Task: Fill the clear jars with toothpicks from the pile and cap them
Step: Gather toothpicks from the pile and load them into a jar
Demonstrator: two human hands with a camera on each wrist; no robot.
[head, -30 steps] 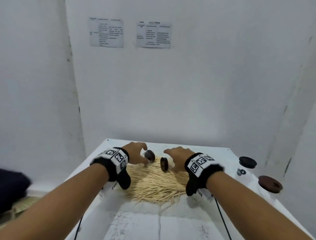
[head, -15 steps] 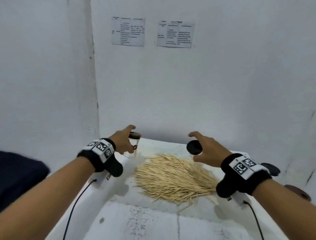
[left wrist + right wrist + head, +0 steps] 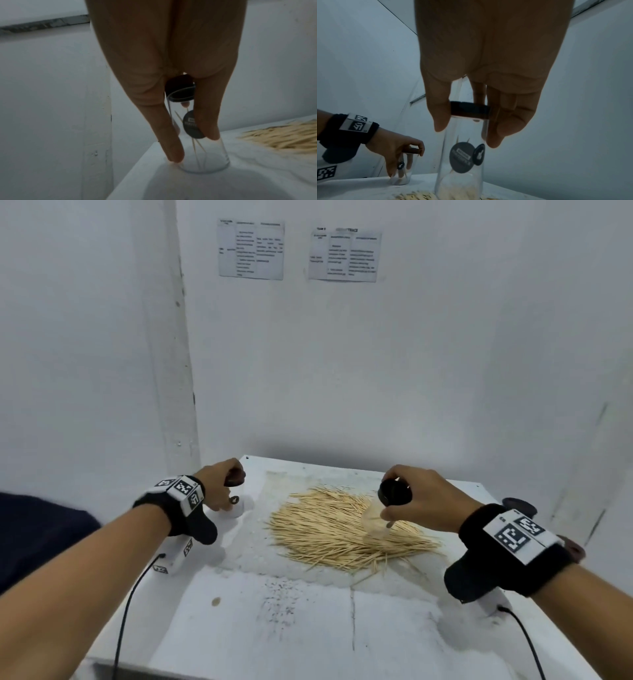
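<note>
Our left hand (image 3: 219, 489) and right hand (image 3: 419, 498) each clamped round a capped jar (image 3: 197, 136), (image 3: 462, 152), its few toothpicks (image 3: 197, 147) plain only at our left wrist.

Bare arms, no sleeves. Thick black band (image 3: 161, 510) round the left wrist, with a white block of black square patterns (image 3: 183, 491) on top. Small white box (image 3: 176, 556) under that wrist, also with square patterns, and a thin black cable (image 3: 126, 611) hanging from it. Same black band (image 3: 507, 556) on the right wrist, same white patterned block (image 3: 517, 534), another white box below and another black cable (image 3: 527, 642).
</note>
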